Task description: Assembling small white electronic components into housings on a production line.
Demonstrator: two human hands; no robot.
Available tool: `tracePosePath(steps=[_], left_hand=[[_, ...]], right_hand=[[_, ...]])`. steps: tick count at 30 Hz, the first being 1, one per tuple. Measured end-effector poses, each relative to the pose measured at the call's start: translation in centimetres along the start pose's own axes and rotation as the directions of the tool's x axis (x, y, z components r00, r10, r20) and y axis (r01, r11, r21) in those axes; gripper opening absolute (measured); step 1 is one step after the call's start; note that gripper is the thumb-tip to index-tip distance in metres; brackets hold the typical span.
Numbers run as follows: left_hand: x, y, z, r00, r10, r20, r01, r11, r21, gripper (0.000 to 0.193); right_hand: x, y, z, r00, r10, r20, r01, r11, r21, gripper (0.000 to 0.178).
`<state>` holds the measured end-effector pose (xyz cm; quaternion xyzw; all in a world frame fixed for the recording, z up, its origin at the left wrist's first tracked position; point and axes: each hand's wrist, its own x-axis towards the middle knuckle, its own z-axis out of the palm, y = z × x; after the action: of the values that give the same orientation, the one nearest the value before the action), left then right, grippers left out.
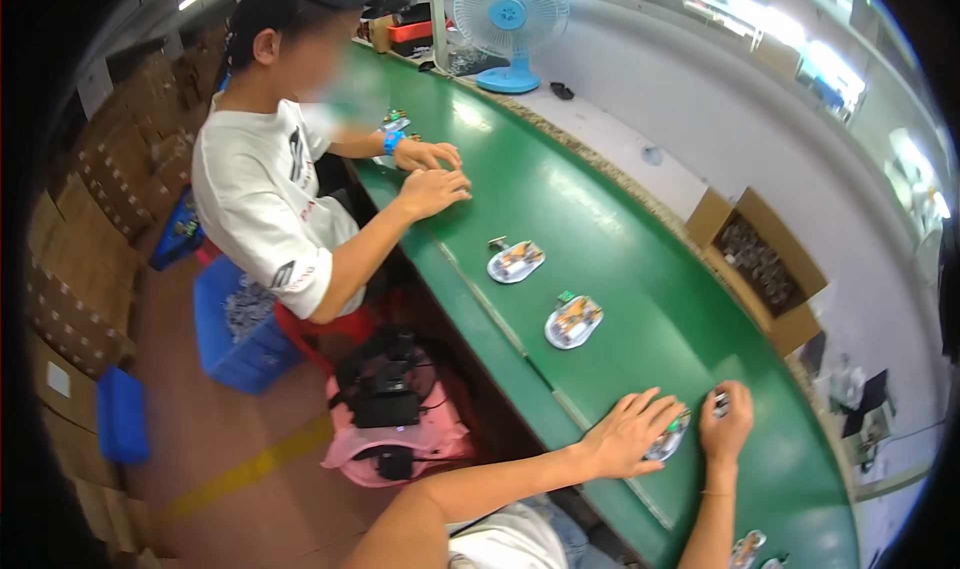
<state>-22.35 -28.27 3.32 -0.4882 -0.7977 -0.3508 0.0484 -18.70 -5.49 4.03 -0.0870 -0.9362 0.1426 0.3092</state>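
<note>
White rounded shell [669,443] at left fingers [655,409]

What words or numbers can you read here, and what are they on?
White shirt on the other person: printing on the front and sleeve, too blurred and creased to quote.
Brown cartons on the left: marks too small to read.
White label on one carton: no readable words.
So there's nothing I can quote for you.
</note>
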Motion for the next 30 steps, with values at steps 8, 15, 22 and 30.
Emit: tracePosePath(steps=[8, 15, 22, 30], left_hand=[[-0.4, 0.0, -0.6, 0.996, -0.024, 0.085, 0.024, 1.000, 0.001, 0.090], [0.3, -0.2, -0.4, 0.997, -0.010, 0.077, 0.012, 1.000, -0.020, 0.088], [0.2, -0.4, -0.7, 0.999, -0.002, 0.039, 0.004, 1.000, -0.029, 0.089], [0.0, -0.2, -1.4, 0.997, 0.031, 0.073, -0.027, 0.998, -0.058, 0.091]], right_hand=[[2.0, 0.1, 0.1, 0.999, 0.017, 0.050, -0.018, 0.999, 0.037, 0.014], [2.9, 0.6, 1.4, 0.994, 0.098, 0.037, -0.099, 0.995, 0.022, 0.014], [1.4, -0.6, 1.3, 0.999, 0.029, 0.029, -0.028, 0.999, -0.027, 0.019], [0.8, -1.9, -0.3, 1.000, 0.015, 0.013, -0.014, 1.000, -0.018, 0.031]])
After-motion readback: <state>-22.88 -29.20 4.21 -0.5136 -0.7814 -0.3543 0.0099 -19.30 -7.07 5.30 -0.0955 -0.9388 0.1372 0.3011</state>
